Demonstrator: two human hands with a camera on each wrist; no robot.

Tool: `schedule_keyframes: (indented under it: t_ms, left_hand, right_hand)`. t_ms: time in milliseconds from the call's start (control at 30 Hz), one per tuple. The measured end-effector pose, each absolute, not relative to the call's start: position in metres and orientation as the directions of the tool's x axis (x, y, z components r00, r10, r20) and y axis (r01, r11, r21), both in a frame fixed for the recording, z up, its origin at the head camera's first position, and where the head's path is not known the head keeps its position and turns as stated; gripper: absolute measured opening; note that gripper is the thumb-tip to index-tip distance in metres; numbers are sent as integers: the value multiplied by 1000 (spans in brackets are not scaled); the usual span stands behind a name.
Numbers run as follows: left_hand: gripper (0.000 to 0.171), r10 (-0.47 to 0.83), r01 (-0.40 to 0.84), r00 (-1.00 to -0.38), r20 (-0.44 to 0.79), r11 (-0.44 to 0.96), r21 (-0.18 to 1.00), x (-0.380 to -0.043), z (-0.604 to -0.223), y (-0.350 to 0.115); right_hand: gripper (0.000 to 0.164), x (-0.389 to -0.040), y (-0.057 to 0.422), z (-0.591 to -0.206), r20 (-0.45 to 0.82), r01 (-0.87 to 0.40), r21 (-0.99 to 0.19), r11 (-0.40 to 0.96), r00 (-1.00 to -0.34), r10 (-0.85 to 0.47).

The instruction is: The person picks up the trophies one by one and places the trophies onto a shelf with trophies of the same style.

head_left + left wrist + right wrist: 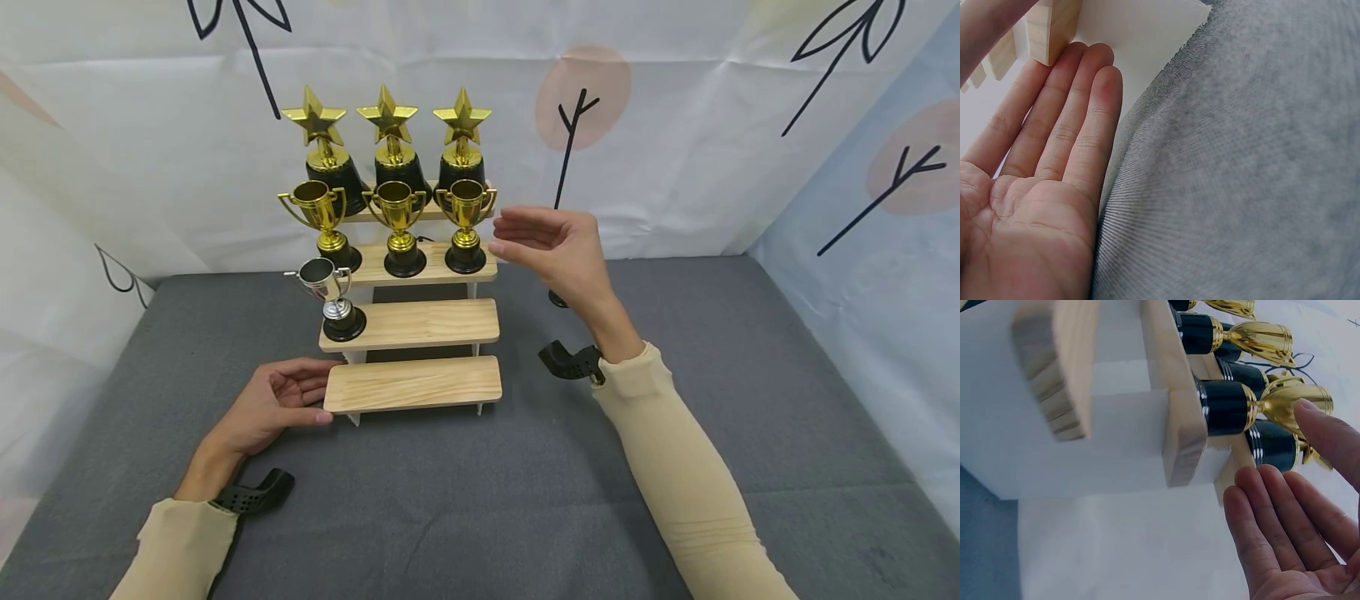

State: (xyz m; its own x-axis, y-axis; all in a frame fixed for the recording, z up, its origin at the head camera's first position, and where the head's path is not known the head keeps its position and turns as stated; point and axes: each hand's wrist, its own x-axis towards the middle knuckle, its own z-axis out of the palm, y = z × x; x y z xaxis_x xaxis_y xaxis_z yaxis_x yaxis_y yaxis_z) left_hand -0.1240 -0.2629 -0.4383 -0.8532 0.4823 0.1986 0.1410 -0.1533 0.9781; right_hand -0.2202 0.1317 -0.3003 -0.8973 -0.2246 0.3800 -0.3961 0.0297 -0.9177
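Observation:
A tiered wooden stand (414, 386) bears small trophies on its steps. My left hand (266, 400) is at the left end of its lowest step, thumb and fingers extended; in the left wrist view the fingertips meet the wooden board (1054, 31). To the right of the upper steps my right hand (555, 250) is raised, fingers extended and nothing in its grasp. Closest to it is a gold cup trophy (465, 217), the rightmost of three in a row; the right wrist view shows the thumb overlapping this gold cup (1285, 409). A silver cup trophy (330, 292) stands at the left of the step below.
Three gold star trophies, one of them at the right (462, 125), line the top step. A grey cloth (465, 517) covers the table. A printed white backdrop (675, 125) rises behind the stand, and a light blue panel (885, 250) borders the right side.

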Motion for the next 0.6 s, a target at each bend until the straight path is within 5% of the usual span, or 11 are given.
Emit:
schedule_keyframes:
  t_ms: [600]
  left_hand:
    - [62,479,133,-858,188,-146,980,-123,-436,-262]
  right_hand:
    - [41,-204,159,-326,352,-362,-932,27,-920,-172]
